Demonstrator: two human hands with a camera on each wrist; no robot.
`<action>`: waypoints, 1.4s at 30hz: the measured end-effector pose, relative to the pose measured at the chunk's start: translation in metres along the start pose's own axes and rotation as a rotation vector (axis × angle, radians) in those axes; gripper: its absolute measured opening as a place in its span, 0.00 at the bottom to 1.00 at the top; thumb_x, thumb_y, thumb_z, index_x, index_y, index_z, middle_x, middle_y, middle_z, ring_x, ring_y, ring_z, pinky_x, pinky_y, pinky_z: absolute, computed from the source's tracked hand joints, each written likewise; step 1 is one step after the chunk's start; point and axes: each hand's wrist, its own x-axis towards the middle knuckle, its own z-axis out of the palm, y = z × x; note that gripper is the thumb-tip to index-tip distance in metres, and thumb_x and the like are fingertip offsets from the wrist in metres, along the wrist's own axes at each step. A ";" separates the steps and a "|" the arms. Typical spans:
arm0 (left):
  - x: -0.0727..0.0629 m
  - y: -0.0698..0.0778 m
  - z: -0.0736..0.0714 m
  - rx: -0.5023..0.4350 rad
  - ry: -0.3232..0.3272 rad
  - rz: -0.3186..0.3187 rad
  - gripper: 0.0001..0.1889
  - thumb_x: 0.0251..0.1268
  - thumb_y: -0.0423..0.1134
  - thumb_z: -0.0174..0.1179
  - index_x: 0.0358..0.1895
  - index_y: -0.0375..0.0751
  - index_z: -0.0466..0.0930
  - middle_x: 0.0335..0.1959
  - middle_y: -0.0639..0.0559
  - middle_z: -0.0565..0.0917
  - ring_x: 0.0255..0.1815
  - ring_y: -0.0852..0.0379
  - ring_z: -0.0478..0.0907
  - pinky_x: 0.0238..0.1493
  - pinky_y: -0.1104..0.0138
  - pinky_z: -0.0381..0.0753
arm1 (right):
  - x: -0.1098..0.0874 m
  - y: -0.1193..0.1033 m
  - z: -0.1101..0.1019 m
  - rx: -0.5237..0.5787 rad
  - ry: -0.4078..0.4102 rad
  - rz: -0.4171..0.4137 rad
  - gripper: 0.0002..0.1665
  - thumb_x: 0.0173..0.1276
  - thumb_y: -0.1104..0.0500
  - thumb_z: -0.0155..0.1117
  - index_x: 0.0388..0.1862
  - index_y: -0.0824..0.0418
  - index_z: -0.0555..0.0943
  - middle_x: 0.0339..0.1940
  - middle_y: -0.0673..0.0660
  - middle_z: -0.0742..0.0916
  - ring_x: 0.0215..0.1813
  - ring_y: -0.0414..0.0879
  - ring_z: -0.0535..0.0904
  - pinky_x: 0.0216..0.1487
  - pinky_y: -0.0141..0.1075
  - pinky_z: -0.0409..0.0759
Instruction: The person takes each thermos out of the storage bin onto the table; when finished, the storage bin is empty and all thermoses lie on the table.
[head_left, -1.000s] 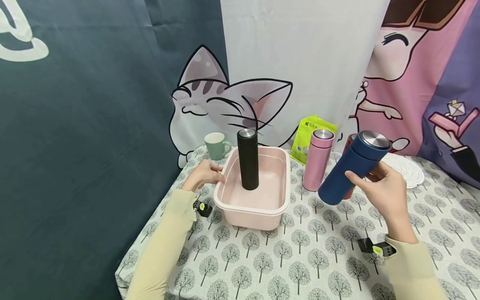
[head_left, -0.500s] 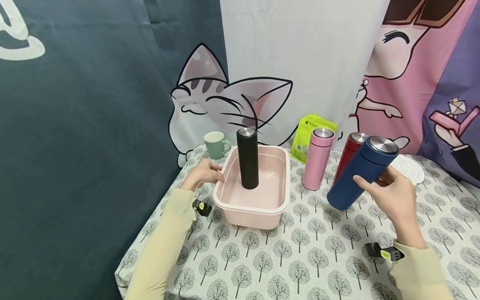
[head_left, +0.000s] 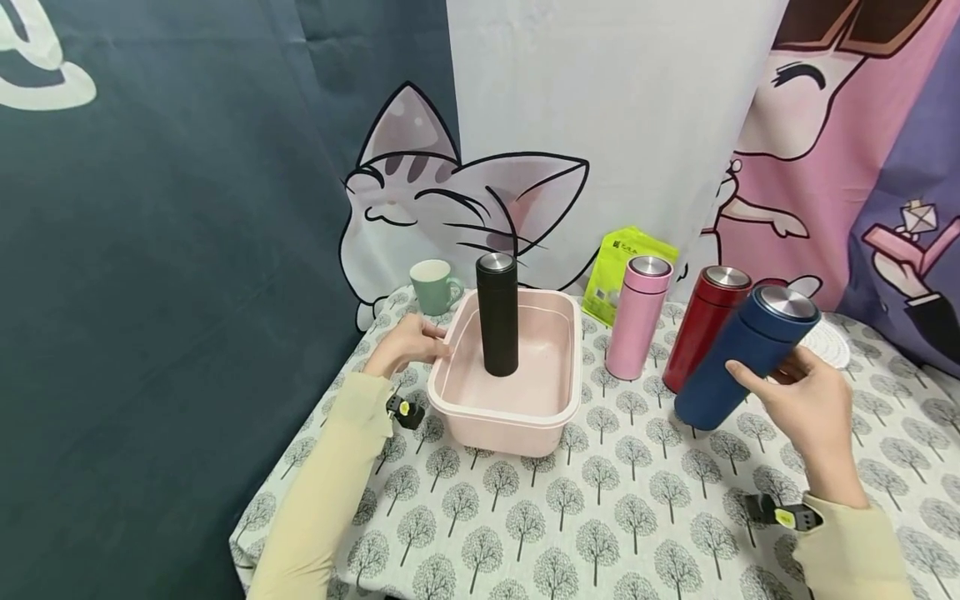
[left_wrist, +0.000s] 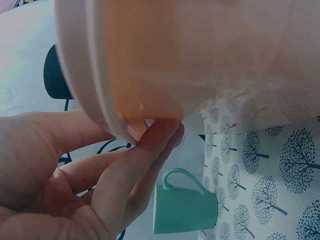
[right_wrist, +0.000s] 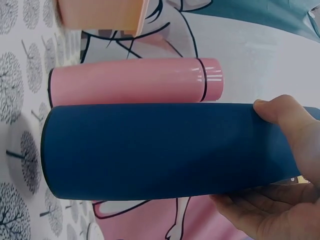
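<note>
My right hand (head_left: 810, 400) grips a blue thermos (head_left: 742, 358) round its upper part, thumb on the near side. It leans to the right, its base low over the tablecloth; the right wrist view shows a narrow gap between base (right_wrist: 50, 150) and cloth. Just behind it stands a red thermos (head_left: 705, 321), partly covered. At the left, my left hand (head_left: 408, 343) pinches the side rim of a pink plastic basin (head_left: 502, 435). The left wrist view shows thumb and fingers meeting at the rim (left_wrist: 100, 95). Inside the basin a black thermos (head_left: 497, 321) stands upright.
A pink thermos (head_left: 637, 321) stands between basin and red thermos, a lime-green packet (head_left: 618, 271) behind it. A green mug (head_left: 430, 289) sits beyond my left hand. A white round mat (head_left: 831, 343) lies behind the blue thermos. The patterned tablecloth (head_left: 600, 517) extends to the table's left edge.
My right hand has carried the blue thermos to the right and lower, uncovering most of the red thermos. My left hand has stayed at the basin rim.
</note>
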 end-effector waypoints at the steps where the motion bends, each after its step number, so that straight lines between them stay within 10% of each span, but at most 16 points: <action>1: 0.000 0.000 0.000 -0.001 0.000 -0.002 0.21 0.59 0.29 0.66 0.56 0.27 0.79 0.53 0.33 0.83 0.47 0.44 0.85 0.49 0.60 0.87 | 0.000 0.002 -0.001 -0.002 0.000 0.000 0.42 0.54 0.40 0.76 0.62 0.61 0.78 0.38 0.36 0.82 0.34 0.15 0.70 0.34 0.12 0.71; 25: -0.003 0.003 0.000 0.007 0.009 -0.015 0.20 0.57 0.28 0.65 0.55 0.28 0.80 0.51 0.33 0.83 0.45 0.45 0.86 0.48 0.60 0.88 | 0.029 0.028 -0.015 -0.100 0.021 -0.034 0.40 0.56 0.40 0.74 0.57 0.66 0.79 0.20 0.17 0.68 0.27 0.16 0.64 0.45 0.39 0.66; 29: -0.002 0.003 0.000 0.009 0.006 -0.002 0.20 0.57 0.28 0.65 0.55 0.28 0.80 0.52 0.34 0.84 0.44 0.46 0.86 0.47 0.61 0.88 | 0.035 0.031 -0.013 -0.151 0.028 -0.038 0.39 0.56 0.39 0.73 0.54 0.68 0.80 0.22 0.40 0.84 0.26 0.18 0.62 0.44 0.45 0.64; 33: -0.001 0.002 0.000 0.001 0.003 -0.003 0.21 0.56 0.28 0.65 0.55 0.28 0.80 0.52 0.33 0.84 0.44 0.46 0.86 0.47 0.61 0.88 | 0.039 0.033 -0.012 -0.190 0.022 -0.013 0.40 0.57 0.38 0.71 0.54 0.69 0.79 0.45 0.73 0.85 0.26 0.21 0.61 0.35 0.38 0.64; 42: 0.001 0.001 0.000 -0.003 0.004 0.003 0.21 0.55 0.28 0.65 0.54 0.28 0.80 0.51 0.33 0.84 0.43 0.46 0.87 0.47 0.61 0.88 | 0.053 0.034 -0.013 -0.164 0.060 0.020 0.41 0.59 0.41 0.71 0.57 0.72 0.77 0.50 0.77 0.82 0.25 0.26 0.65 0.50 0.48 0.68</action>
